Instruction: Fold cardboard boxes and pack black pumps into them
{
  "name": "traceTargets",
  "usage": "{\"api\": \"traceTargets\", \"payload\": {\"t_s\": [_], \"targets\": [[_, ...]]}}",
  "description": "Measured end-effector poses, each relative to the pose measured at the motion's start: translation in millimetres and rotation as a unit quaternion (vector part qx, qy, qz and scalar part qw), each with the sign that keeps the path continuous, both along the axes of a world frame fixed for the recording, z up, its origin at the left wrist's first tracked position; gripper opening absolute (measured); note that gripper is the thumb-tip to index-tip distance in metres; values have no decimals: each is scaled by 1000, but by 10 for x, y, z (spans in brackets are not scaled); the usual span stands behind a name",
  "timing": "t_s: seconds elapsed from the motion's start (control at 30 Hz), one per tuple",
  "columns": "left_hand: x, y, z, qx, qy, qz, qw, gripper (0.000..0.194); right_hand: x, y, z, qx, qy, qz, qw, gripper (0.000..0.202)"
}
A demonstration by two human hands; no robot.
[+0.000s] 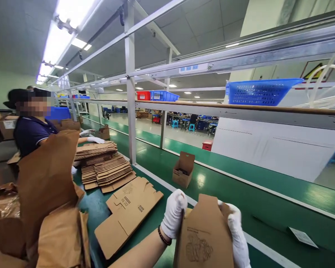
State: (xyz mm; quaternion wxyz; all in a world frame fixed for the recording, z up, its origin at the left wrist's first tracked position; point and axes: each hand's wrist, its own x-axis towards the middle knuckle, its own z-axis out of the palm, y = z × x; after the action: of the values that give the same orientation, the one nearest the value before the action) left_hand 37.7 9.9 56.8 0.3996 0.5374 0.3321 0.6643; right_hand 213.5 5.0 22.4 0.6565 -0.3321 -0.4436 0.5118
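Between my two white-gloved hands is a brown cardboard box (202, 238), partly folded into shape, with a printed drawing on its face and a flap standing up. My left hand (174, 214) is closed on the box's left edge, a dark bead bracelet at the wrist. On the opposite side my right hand (236, 230) grips the box near its top corner; some of its fingers are hidden behind the cardboard. To the left of my hands lies a flat unfolded carton (131, 208) marked "DC 56" on the green table.
Stacks of flat cartons (106, 169) lie beyond it, where a co-worker (35, 124) reaches with white gloves. An open box (183, 173) stands on the green conveyor (220, 190). Brown wrapping paper (48, 178) rises at left. A blue basket (259, 92) sits on the overhead shelf.
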Motion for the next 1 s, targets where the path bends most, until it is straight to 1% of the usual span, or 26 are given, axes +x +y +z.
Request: {"api": "traceTargets", "payload": {"t_s": [0.07,0.1,0.17,0.2,0.27,0.3,0.37,0.43,0.5,0.57,0.63,0.67,0.7,0.77,0.83,0.9,0.97,1.0], "targets": [[-72,-10,11,-3,6,30,1000,62,-79,-68,71,21,-35,36,999,56],[-109,-6,25,0,9,32,999,61,-113,-100,109,38,-60,54,996,63],[-171,20,70,7,22,8,1000,60,-167,-154,181,67,-108,85,988,75],[-191,39,101,10,28,-7,1000,59,-186,-176,212,70,-127,100,984,77],[-209,79,165,13,31,-30,999,54,-208,-209,263,65,-155,106,980,75],[-210,96,191,15,31,-34,999,51,-210,-222,283,65,-171,94,979,72],[-204,114,215,31,42,-34,998,45,-191,-245,306,80,-212,48,973,67],[-197,95,193,52,67,-43,995,42,-145,-264,305,109,-248,3,962,59],[-189,33,136,78,89,-74,990,48,-82,-275,275,132,-254,-33,957,49],[-174,-60,74,96,107,-118,983,61,-21,-274,225,155,-230,-75,958,40],[-156,-153,38,99,113,-157,976,70,23,-269,178,190,-209,-104,954,34],[-148,-190,33,93,114,-164,976,70,34,-269,165,210,-208,-109,949,32],[-143,-220,38,86,116,-160,976,68,37,-272,161,228,-214,-109,944,31],[-142,-256,63,85,128,-129,980,62,20,-292,181,245,-236,-103,934,32],[-151,-271,91,96,149,-91,980,59,-16,-321,220,258,-253,-106,926,39],[-161,-275,108,105,164,-70,978,56,-60,-346,252,270,-268,-107,919,46],[-168,-269,115,106,171,-57,978,51,-108,-363,258,261,-278,-111,918,44],[-171,-264,117,106,174,-52,978,47,-131,-367,250,251,-276,-120,920,40]]}}
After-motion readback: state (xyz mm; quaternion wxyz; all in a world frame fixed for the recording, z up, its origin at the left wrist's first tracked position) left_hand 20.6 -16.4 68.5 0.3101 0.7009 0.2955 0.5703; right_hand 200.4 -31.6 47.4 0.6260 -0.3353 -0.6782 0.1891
